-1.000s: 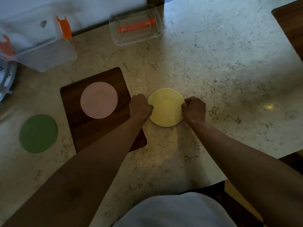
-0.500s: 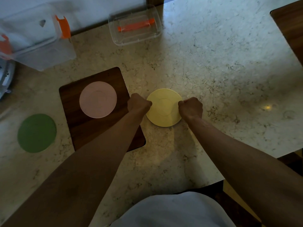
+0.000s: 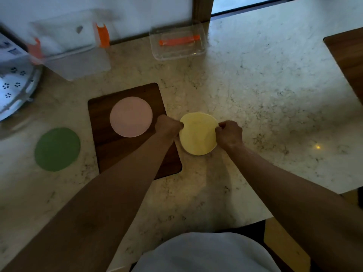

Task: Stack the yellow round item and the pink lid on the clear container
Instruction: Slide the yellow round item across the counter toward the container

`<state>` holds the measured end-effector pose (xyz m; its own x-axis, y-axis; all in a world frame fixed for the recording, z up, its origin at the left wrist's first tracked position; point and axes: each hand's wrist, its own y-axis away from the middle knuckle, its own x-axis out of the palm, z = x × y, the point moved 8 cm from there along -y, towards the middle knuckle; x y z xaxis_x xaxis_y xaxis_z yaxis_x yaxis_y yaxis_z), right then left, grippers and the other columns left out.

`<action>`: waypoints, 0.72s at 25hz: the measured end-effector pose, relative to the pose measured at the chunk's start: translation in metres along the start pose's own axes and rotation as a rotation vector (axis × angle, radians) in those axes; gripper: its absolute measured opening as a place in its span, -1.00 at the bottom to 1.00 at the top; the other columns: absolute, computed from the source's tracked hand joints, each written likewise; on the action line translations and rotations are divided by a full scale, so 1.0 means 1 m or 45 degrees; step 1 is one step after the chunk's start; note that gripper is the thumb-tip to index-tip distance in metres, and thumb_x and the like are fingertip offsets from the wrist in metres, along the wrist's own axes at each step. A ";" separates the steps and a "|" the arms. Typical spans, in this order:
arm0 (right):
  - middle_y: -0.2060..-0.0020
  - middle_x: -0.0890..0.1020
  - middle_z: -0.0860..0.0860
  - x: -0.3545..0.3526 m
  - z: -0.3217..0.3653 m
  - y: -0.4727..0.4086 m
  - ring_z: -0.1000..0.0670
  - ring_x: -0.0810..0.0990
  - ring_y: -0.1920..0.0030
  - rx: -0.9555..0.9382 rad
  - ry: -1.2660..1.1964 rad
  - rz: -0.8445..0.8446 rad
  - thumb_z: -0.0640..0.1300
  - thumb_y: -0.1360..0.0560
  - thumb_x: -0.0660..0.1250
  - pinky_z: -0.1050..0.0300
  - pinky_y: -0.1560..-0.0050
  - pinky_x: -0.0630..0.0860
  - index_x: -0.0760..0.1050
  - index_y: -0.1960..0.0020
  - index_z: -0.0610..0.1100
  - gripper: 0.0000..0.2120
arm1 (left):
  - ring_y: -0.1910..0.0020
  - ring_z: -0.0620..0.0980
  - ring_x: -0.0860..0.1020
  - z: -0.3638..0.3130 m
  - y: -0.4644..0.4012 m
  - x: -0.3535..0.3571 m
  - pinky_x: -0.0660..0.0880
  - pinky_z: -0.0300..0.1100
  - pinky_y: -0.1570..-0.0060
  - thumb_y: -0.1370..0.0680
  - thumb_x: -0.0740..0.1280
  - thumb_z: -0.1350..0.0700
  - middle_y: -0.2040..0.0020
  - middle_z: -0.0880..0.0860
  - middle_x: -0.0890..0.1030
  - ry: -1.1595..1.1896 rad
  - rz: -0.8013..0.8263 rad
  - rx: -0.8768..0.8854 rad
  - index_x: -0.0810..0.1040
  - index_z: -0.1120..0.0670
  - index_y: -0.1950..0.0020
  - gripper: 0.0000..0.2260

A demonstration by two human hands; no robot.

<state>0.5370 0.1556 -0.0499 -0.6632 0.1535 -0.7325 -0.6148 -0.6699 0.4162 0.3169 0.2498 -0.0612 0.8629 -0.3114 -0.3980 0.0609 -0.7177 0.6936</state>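
The yellow round item [image 3: 197, 134] is in the middle of the marble counter. My left hand [image 3: 169, 125] pinches its left edge and my right hand [image 3: 229, 133] pinches its right edge, both with fingers closed. Its far edge looks slightly raised, with a shadow below it. The pink lid [image 3: 131, 116] lies flat on a dark wooden board [image 3: 117, 154] just left of my left hand. A clear container [image 3: 176, 43] with an orange piece inside stands at the back of the counter.
A green round disc [image 3: 57, 149] lies at the left. A larger clear box with orange clips [image 3: 68, 48] stands at the back left, beside a white patterned object [image 3: 13, 91]. A dark wooden surface [image 3: 347, 55] borders the counter at the right.
Both hands stayed on the yellow item's edges and closed in slightly. The yellow item appears to lift a little off the counter. The camera view shifted.
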 end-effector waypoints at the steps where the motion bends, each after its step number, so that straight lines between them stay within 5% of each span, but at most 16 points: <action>1: -0.13 0.66 -0.14 0.004 0.010 0.003 -0.14 0.62 -0.12 -0.051 0.026 0.010 -0.16 -0.53 0.26 0.15 -0.05 0.46 0.60 -0.19 -0.20 -0.71 | 0.08 0.16 0.64 0.002 0.001 -0.007 0.65 0.12 0.05 -0.38 0.46 0.32 0.05 0.21 0.65 0.065 0.008 -0.003 0.62 0.28 0.02 -0.81; 7: -0.13 0.66 -0.12 0.050 0.085 0.021 -0.12 0.61 -0.13 -0.257 0.041 0.102 -0.14 -0.53 0.25 0.14 -0.10 0.46 0.61 -0.19 -0.18 -0.70 | 0.19 0.09 0.57 0.027 -0.003 -0.092 0.65 0.02 0.13 -0.43 0.43 0.34 0.02 0.22 0.60 0.238 -0.162 -0.092 0.57 0.31 -0.07 -0.78; 12: -0.12 0.66 -0.12 0.094 0.151 0.029 -0.11 0.62 -0.12 -0.340 0.050 0.133 -0.18 -0.52 0.25 0.14 -0.05 0.49 0.60 -0.19 -0.16 -0.71 | -0.05 0.16 0.59 0.051 -0.019 -0.163 0.65 -0.01 0.13 -0.44 0.41 0.37 -0.14 0.22 0.58 0.334 -0.256 -0.170 0.50 0.27 -0.25 -0.62; 18: -0.08 0.68 -0.06 0.137 0.202 0.021 -0.06 0.63 -0.06 -0.385 0.087 0.137 -0.18 -0.50 0.27 0.20 0.09 0.42 0.63 -0.13 -0.11 -0.75 | 0.06 0.15 0.62 0.064 -0.054 -0.211 0.65 0.07 0.09 -0.46 0.39 0.38 -0.05 0.24 0.63 0.388 -0.328 -0.226 0.58 0.21 0.17 -0.91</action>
<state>0.3475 0.3095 -0.0330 -0.6808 0.0281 -0.7320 -0.3817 -0.8665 0.3217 0.0995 0.3145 -0.0535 0.9151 0.0809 -0.3951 0.3563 -0.6213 0.6979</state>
